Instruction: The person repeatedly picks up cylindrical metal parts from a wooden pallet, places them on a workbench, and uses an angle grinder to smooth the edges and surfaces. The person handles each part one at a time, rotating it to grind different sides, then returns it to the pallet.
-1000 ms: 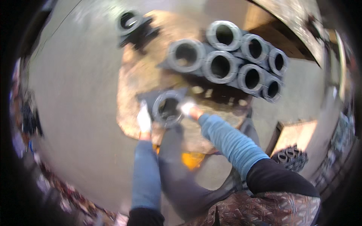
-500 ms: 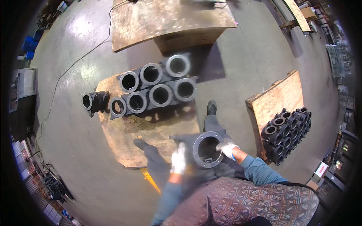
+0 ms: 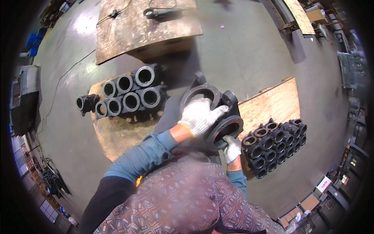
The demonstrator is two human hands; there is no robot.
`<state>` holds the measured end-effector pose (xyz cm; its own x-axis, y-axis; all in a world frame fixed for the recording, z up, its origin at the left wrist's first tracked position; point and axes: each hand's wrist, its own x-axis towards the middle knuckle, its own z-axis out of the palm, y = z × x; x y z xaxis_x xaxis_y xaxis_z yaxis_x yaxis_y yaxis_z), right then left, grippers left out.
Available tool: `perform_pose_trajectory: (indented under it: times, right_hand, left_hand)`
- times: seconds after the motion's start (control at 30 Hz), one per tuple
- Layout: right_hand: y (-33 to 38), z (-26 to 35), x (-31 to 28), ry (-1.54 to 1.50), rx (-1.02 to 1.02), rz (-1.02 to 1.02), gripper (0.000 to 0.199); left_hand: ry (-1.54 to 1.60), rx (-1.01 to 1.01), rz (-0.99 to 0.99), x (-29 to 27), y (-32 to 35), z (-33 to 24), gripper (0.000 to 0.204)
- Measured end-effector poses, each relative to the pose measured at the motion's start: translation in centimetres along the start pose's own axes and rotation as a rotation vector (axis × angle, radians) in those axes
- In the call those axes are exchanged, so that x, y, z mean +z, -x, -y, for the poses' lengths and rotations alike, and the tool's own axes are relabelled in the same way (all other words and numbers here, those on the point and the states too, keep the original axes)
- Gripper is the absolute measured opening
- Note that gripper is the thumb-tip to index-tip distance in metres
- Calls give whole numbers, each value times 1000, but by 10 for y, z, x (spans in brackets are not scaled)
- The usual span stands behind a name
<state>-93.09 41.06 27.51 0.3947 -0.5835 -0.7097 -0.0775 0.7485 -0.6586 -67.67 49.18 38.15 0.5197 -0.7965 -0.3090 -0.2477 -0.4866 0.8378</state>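
Close in front of me is a dark cast-metal flanged housing (image 3: pixel 237 124), tilted, with two wide round openings and projecting lugs. My left hand (image 3: pixel 199 116), in a white knit glove, reaches over the casting and grips it between the openings. My right hand (image 3: pixel 232 149), also gloved, holds the nearer flange's rim, its fingers partly inside that opening. The casting's underside is hidden. To the left, several similar castings (image 3: pixel 131 100) stand in two rows on a wooden board (image 3: pixel 117 134), round openings upward.
At the right, many smaller dark castings (image 3: pixel 269 150) are packed on a wooden pallet (image 3: pixel 278 103). Beyond the left board stands a wooden-topped table (image 3: pixel 136 33) bearing a corded power tool (image 3: pixel 156 13). A cable (image 3: pixel 62 82) runs across the floor at the left.
The casting has been turned from one flange facing up to showing two openings and its lugs. My left hand has moved from its left side onto it. The view has shifted right.
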Motion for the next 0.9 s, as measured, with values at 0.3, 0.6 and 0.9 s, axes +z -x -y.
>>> perform_pose_trajectory:
  times: [0.3,0.6,0.9]
  right_hand:
    - [-145,152,24,719,-134,99,20]
    - [-322,298,126,359,160,-140,25]
    - [-575,433,230,1007,234,313,38]
  left_hand:
    - [-116,102,100,10,-240,-22,49]
    - [-22,-116,123,-55,-452,-39,50]
    - [36,-365,-130,-164,-617,-52,49]
